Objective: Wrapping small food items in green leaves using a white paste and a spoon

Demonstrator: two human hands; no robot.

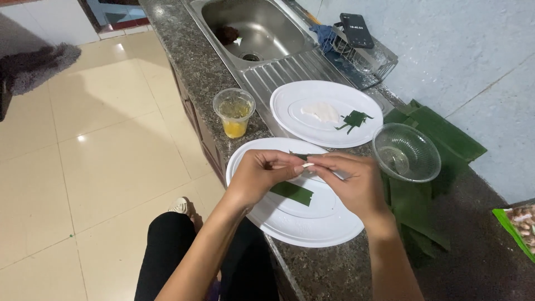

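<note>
Head-worn camera, looking steeply down from close above

A single view faces along the speckled dark granite counter (312,267), which runs from lower right to the stainless steel sink (253,28) at top centre; cream tiled floor (100,156) fills the left, pale blue wall (473,56) the upper right.

Even, fairly bright indoor light, soft shadows only. Glare spots on the floor tiles (83,136) and a sheen in the steel sink (262,28). Mostly sharp; my hands slightly soft at the fingertips. Wide-angle bend at the edges, counter (334,267) edge leans. Far corners darker.
</note>
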